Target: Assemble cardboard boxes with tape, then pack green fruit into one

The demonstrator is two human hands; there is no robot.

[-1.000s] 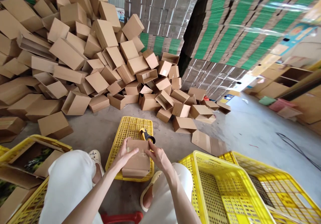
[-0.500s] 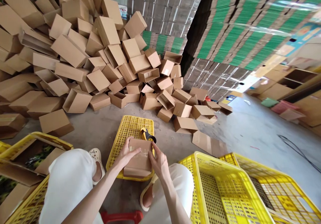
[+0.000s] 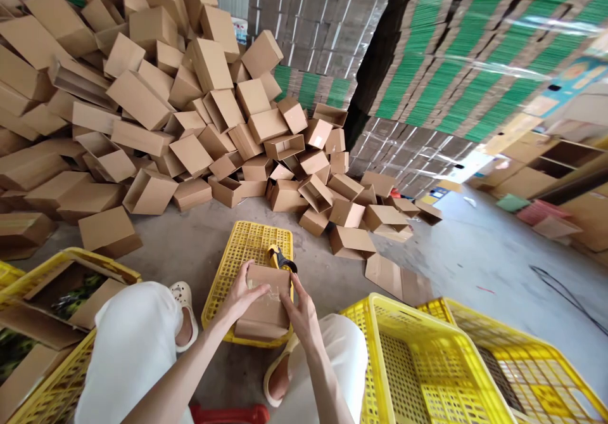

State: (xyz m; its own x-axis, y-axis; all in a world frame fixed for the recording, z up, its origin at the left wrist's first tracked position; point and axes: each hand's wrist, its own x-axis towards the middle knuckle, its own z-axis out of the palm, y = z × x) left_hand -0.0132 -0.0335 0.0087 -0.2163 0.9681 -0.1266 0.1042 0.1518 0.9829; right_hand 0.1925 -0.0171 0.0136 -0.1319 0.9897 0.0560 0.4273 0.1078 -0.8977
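A small brown cardboard box (image 3: 265, 313) rests on an upturned yellow plastic crate (image 3: 228, 265) between my knees. My left hand (image 3: 244, 294) grips the box at its left side, the thumb lying across the top face. At the opposite side my right hand (image 3: 299, 307) holds the right edge, fingers along the far right corner and thumb near the top. Pale, roughened marks show on the top between my thumbs. Just beyond the box, a yellow and black tool (image 3: 281, 259), which looks like a tape dispenser, lies on the crate.
A large heap of cardboard boxes (image 3: 190, 151) spreads ahead and left. Yellow crates (image 3: 380, 360) stand at my right. On my left, a crate (image 3: 57, 373) carries open boxes with dark green contents. Part of a red stool (image 3: 230, 413) shows below. Strapped cardboard stacks (image 3: 427, 50) rise behind.
The camera view has shifted slightly. Both hands stay on the box with almost the same grip, and the box keeps its place on the crate.
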